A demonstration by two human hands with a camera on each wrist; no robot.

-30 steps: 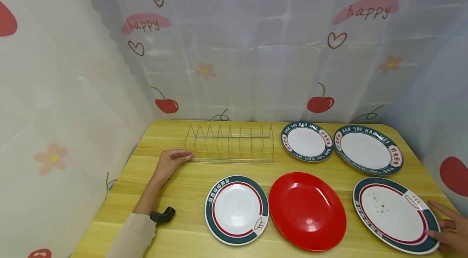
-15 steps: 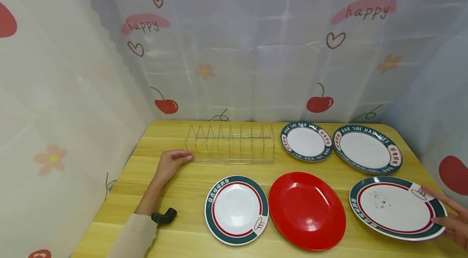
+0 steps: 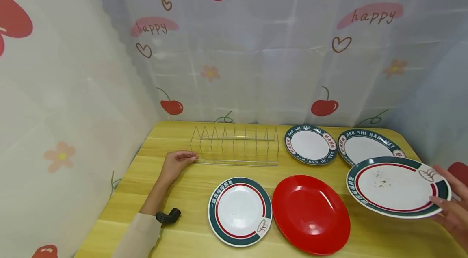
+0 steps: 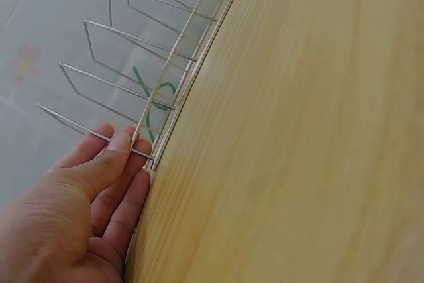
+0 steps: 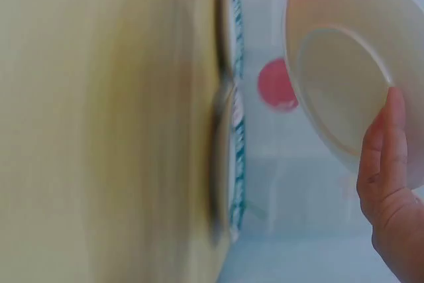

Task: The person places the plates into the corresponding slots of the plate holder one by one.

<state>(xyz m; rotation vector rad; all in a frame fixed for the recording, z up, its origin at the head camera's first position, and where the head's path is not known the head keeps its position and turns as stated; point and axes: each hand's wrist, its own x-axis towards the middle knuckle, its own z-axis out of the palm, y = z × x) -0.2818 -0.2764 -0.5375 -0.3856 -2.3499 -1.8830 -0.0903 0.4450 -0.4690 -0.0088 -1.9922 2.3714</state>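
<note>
Holding smooth, ring-footed plate (image 3: 396,187); pinching thin wire rack (image 4: 154,45).

A yellow-brown, wood-grained tabletop (image 3: 193,201) has a rounded far right corner. Pale, creased sheeting (image 3: 270,75) printed with red cherries (image 3: 324,107), pink flowers (image 3: 399,66), brown heart outlines (image 3: 334,44) and "happy" lettering (image 3: 374,16) rises behind the far edge and beside the left and right edges. Soft light streaks the sheeting.
</note>
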